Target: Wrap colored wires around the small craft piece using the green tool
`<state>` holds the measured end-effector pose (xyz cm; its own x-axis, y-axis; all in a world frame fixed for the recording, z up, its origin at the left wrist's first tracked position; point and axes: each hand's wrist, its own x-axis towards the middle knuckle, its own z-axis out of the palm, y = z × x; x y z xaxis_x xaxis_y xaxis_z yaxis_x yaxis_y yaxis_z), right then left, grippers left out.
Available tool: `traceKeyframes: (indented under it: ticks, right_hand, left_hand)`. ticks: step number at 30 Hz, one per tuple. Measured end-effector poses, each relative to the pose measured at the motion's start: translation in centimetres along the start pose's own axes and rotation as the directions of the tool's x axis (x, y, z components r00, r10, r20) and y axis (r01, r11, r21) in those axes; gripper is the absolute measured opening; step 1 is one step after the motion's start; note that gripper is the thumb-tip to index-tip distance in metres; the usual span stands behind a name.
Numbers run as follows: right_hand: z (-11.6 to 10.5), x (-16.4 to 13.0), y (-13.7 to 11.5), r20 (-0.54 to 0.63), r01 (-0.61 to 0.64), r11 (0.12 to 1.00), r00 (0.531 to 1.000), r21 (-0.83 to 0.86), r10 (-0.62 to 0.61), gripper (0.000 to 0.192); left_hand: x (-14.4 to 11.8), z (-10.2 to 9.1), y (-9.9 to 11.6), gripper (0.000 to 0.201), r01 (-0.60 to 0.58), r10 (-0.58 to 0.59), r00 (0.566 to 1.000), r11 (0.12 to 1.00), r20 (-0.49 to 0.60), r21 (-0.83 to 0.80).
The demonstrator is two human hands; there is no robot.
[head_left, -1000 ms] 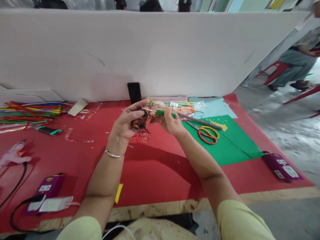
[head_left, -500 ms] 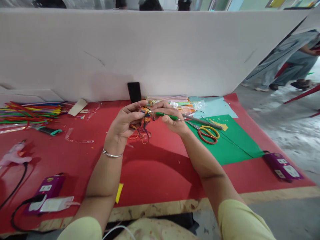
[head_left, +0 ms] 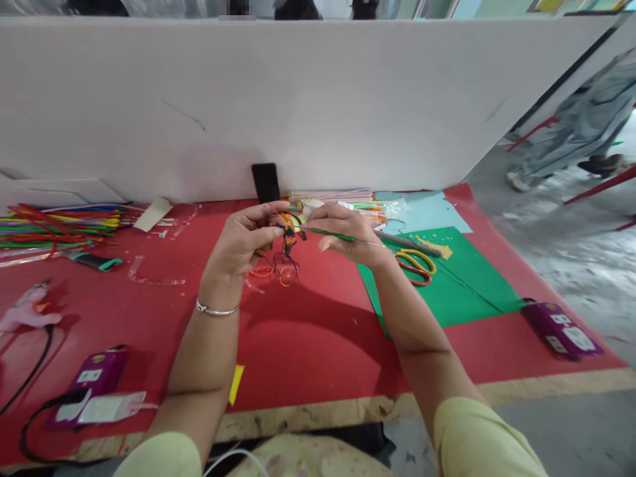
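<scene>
My left hand (head_left: pixel 242 242) pinches a small crocheted piece (head_left: pixel 288 233) of orange and dark blue yarn between thumb and fingers. Loose yarn ends (head_left: pixel 282 268) in orange, red and dark colours dangle beneath it over the red table. Closed around a green-handled crochet hook (head_left: pixel 334 234), my right hand (head_left: pixel 348 232) holds it nearly level, its front end pointing at the yarn piece. Whether the tip is in a stitch is too small to tell. Scissors (head_left: pixel 420 265) with red and yellow handles lie just right of my right wrist, their blades hidden.
A black phone (head_left: pixel 266 183) leans on the white partition (head_left: pixel 318 99). Coloured pipe cleaners (head_left: pixel 59 228), a cutter (head_left: pixel 97 261) and a pink glue gun (head_left: pixel 30 311) lie left. On the right are a green sheet (head_left: pixel 481 271) and a purple power box (head_left: pixel 561 330); another box (head_left: pixel 102 368) sits front left.
My right hand has shifted slightly right, drawing the hook back from the yarn piece. My left hand has moved a little left. At the far right, a person's legs have changed position.
</scene>
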<state>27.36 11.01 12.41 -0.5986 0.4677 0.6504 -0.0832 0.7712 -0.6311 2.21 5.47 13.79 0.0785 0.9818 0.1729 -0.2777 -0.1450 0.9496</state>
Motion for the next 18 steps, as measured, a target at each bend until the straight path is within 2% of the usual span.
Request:
traceKeyframes:
  ticks: [12, 18]
  right_hand:
    - [0.08, -0.14, -0.25, -0.015, 0.0, 1.0, 1.0, -0.008, 0.0, 0.049]
    - [-0.12, -0.21, 0.28, 0.013, 0.065, 0.992, 0.998, -0.112, -0.064, 0.047]
  left_hand:
    - [0.09, 0.41, -0.35, 0.043, 0.019, -0.018, 1.0, 0.999, 0.015, -0.047]
    - [-0.01, -0.13, -0.18, 0.044, 0.038, -0.037, 0.999, 0.998, 0.026, -0.048]
